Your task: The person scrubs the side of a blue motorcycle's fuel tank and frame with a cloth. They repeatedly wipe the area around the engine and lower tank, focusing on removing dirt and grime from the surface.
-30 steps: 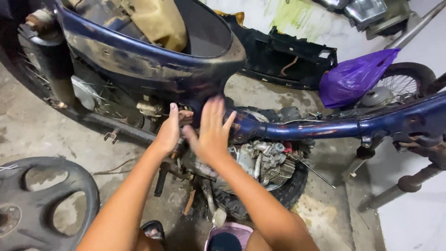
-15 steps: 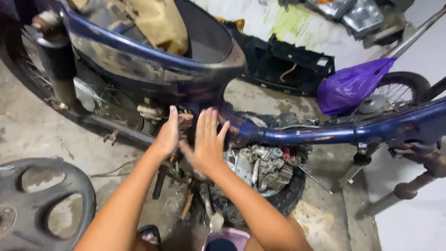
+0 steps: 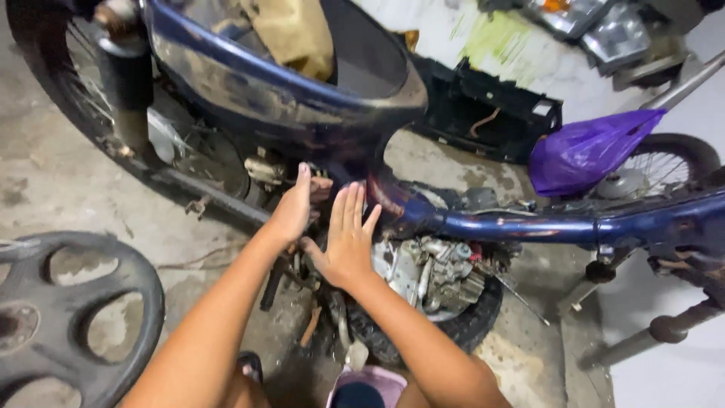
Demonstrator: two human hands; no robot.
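A: Frame tube of the stripped blue motorbike runs from frame centre out to the right edge, long axis near horizontal, bending up at centre into the leg shield.

B: Hands?

A: Both at that bend, mid-frame. Left hand sits edge-on with fingers straight and pointing up, just left of the joint. Right hand is flat, fingers spread, palm toward the tube end. Neither is closed on anything; 0 tools held.

B: Which is nearer the tube?

A: Right. Its fingertips look to touch the bend; the tube extends rightward from them. Left is by the dark bracket under the shield; contact unclear.

B: Below?

A: Engine directly under the right hand, lying on a tyre. Loose black wheel at lower left, purple bag at upper right.
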